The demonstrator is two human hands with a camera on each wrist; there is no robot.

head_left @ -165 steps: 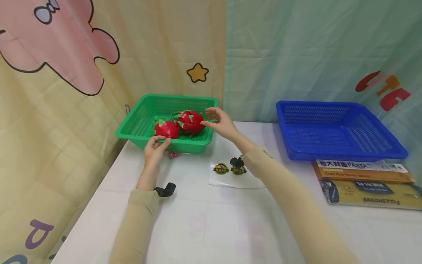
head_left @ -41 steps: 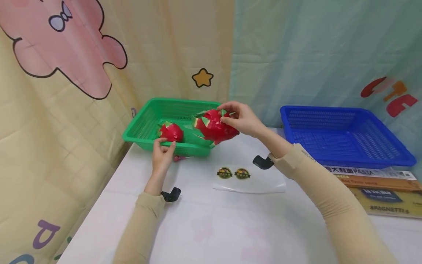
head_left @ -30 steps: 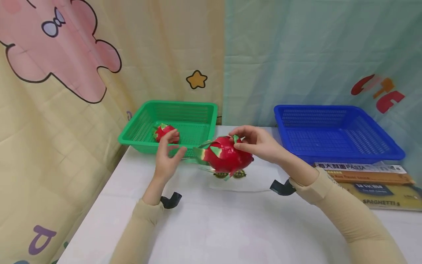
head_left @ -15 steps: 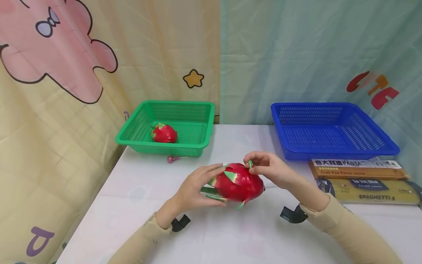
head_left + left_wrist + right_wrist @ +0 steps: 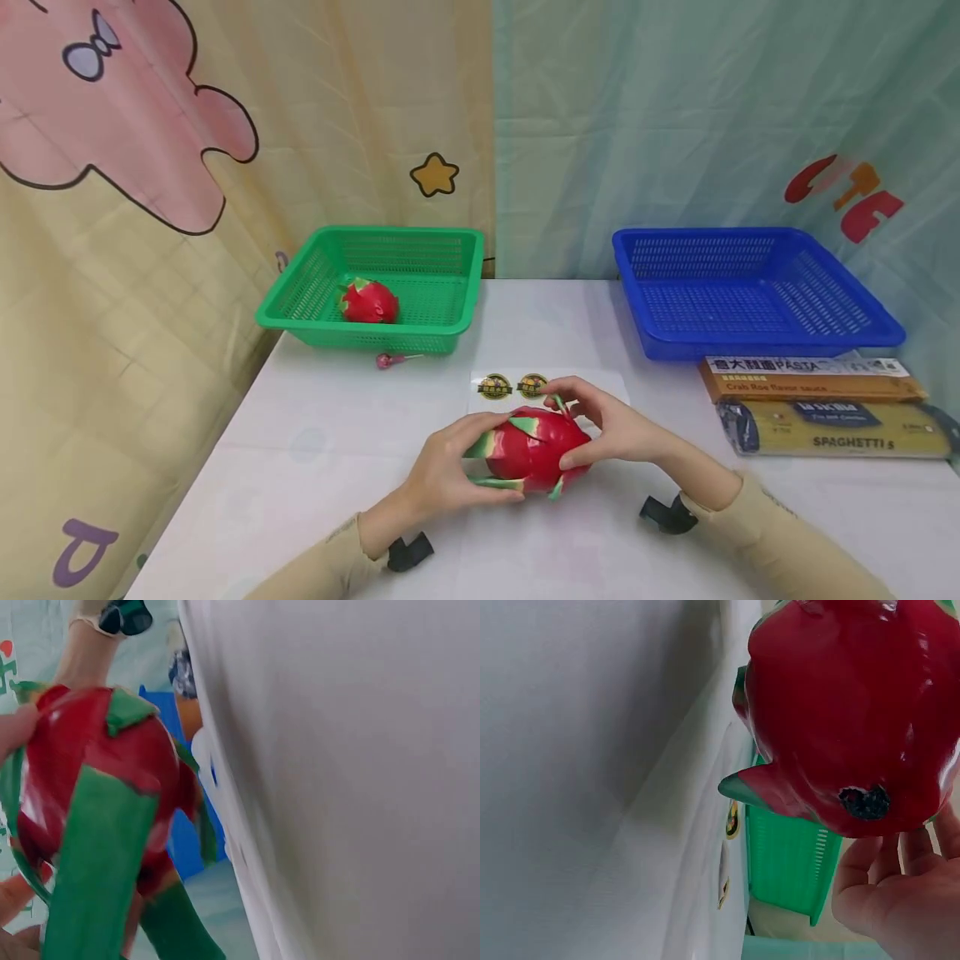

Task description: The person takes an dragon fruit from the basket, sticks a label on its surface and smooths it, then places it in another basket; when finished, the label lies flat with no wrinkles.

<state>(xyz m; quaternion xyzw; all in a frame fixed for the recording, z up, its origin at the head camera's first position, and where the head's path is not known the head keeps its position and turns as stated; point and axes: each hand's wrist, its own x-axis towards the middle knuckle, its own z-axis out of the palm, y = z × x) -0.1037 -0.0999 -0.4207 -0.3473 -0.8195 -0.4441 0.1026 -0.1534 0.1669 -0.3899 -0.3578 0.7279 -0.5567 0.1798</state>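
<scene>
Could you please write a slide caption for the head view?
Left hand and right hand hold a red dragon fruit; another dragon fruit lies in a green basket farther back.

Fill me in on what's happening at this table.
A person's left hand grips the leafy end of a red dragon fruit, and the right hand holds the other end. A second dragon fruit lies in the green basket at the back left; the blue basket stands at the back right.
</scene>
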